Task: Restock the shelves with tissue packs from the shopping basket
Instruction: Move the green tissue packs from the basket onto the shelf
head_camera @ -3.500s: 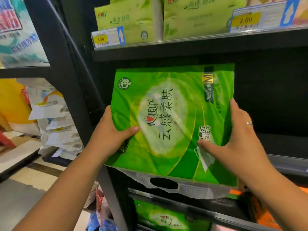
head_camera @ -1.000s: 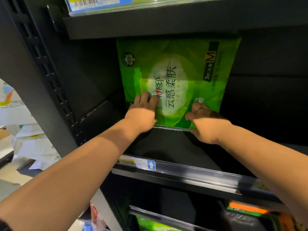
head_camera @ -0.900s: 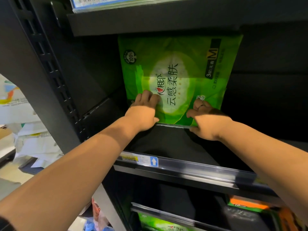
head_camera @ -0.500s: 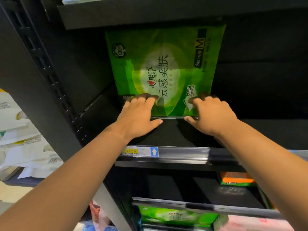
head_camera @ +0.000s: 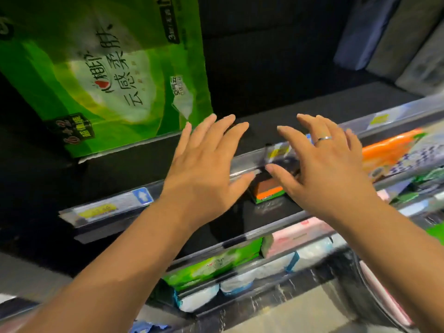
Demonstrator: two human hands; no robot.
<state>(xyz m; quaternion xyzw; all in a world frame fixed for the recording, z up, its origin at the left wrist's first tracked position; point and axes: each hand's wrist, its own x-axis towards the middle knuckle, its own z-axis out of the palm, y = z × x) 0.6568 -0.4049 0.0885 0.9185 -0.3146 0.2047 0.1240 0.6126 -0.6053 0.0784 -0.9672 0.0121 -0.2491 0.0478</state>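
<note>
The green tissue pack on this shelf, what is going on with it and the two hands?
A person is restocking a dark shelf. The green tissue pack stands on its lower edge toward the back of it, and nothing holds it. The left hand and the right hand hover in front of the shelf edge, fingers straight and spread, holding nothing. The picture is blurred by motion.

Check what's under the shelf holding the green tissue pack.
An orange-green pack sits on the next shelf down, partly covered by the left hand and right hand. Further left is dark, contents unreadable.
</note>
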